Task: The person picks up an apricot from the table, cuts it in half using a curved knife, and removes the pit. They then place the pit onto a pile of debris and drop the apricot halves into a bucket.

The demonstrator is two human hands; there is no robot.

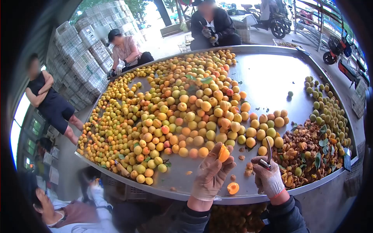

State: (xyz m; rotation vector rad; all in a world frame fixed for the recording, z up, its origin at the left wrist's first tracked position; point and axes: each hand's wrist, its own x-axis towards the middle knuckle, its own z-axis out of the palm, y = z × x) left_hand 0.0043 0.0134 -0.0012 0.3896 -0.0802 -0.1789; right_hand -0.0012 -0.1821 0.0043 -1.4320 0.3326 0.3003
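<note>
Apricot half pinched by left-hand fingers; right fingers apparently grip a half-hidden knife.

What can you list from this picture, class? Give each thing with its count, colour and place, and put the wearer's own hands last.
Table: one, grey metal, centre.
Whole apricots: too many to count, yellow-orange, table's left and middle.
Green fruit: many, right edge.
Pits and scraps: one brown heap, near right.
Apricot half: one, orange, near edge.
Crates: stack, white, far left.
Seated workers: two, far side.
Scooters: several, background.
Left hand: gloved, holds an orange apricot piece.
Right hand: gloved, holds a small knife.
</note>
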